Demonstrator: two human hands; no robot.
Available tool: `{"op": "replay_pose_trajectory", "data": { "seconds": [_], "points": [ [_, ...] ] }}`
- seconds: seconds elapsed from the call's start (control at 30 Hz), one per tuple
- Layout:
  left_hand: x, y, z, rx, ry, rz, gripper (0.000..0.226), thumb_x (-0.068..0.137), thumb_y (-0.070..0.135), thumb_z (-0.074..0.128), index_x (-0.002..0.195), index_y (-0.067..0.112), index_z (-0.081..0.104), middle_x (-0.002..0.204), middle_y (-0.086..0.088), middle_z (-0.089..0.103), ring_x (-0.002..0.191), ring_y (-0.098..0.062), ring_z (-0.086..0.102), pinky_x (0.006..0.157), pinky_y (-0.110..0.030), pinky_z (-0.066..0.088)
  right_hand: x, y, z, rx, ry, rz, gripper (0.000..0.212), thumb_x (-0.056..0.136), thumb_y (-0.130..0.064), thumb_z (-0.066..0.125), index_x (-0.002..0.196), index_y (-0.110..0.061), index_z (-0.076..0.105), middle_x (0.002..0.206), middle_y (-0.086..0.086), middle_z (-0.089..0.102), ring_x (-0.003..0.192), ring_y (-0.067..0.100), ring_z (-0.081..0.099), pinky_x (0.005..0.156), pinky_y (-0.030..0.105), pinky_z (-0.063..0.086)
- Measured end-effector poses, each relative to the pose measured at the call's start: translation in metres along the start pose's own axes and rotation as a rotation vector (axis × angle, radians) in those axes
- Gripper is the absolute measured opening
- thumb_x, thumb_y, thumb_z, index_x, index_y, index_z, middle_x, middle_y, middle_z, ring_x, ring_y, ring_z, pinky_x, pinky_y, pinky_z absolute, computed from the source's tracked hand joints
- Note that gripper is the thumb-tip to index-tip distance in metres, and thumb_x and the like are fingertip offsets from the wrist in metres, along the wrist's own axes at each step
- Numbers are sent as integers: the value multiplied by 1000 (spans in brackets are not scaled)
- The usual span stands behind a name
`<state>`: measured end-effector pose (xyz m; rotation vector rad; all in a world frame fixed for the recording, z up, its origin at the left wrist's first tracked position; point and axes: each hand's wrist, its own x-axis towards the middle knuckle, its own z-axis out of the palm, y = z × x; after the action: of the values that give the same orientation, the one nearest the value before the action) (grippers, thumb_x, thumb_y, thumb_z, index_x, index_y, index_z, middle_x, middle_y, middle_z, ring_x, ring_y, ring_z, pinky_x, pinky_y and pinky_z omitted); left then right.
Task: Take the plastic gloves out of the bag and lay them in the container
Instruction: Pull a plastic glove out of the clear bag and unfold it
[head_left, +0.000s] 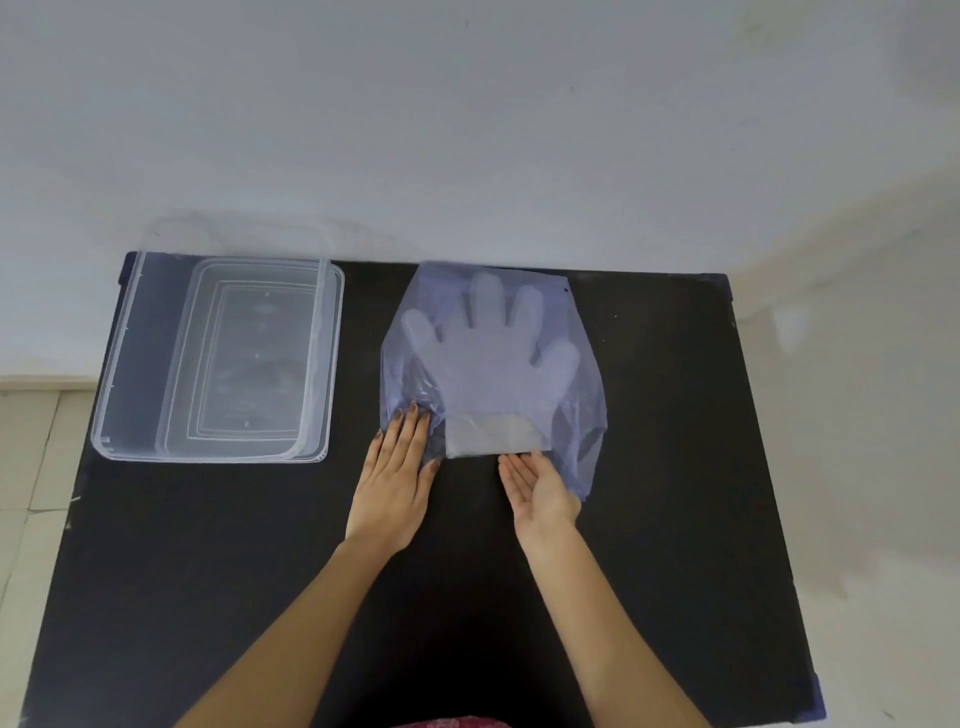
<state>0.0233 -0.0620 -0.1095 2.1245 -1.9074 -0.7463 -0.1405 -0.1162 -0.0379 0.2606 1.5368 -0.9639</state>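
Observation:
A thin bluish see-through bag (582, 415) lies flat on the black table (675, 467), its mouth toward me. Inside it is a stack of clear plastic gloves (493, 358), fingers pointing away, with the cuff end (491, 436) sticking out of the mouth. My left hand (397, 467) lies palm down with its fingertips pressing the bag's left near corner. My right hand (540, 488) is open, palm turned inward, its fingertips at the cuff's right near edge. A clear rectangular container (130, 364) sits at the table's far left.
A clear lid (335, 338) lies under or beside the container, sticking out at its right. A white wall runs behind the table. Tiled floor shows at the left, beyond the table's edge.

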Motion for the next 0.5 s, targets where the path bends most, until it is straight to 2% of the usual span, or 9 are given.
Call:
{"op": "replay_pose_trajectory", "data": {
  "seconds": [0.1,0.2,0.33,0.5],
  "points": [
    [1,0,-1,11,1,6,63,97,48,6,154,23,-5,161,8,-13,147,-6,-15,121,-34,-2,6,-9,-2,-24,-5,-43,24,93,-5,61,113,8,61,105,25,70,95,33,71,84,38,57],
    [-1,1,1,31,6,-5,62,98,47,6,154,23,-5,162,7,-12,147,-8,-15,122,-36,0,10,-15,-1,-59,-13,-66,28,92,-2,62,117,10,61,104,25,71,95,33,72,85,38,58],
    [-1,4,4,38,18,-25,62,98,47,7,153,22,-7,162,7,-13,147,-8,-16,122,-38,-1,9,-17,3,-97,-24,-32,24,91,-1,63,112,10,60,107,27,69,97,36,70,88,41,57],
    [0,4,4,50,19,-21,62,99,45,10,153,22,-8,162,6,-12,148,-9,-15,122,-40,1,-1,-1,14,-131,-44,57,10,88,-1,66,91,7,60,99,28,67,95,36,69,90,43,56]
  ]
}}
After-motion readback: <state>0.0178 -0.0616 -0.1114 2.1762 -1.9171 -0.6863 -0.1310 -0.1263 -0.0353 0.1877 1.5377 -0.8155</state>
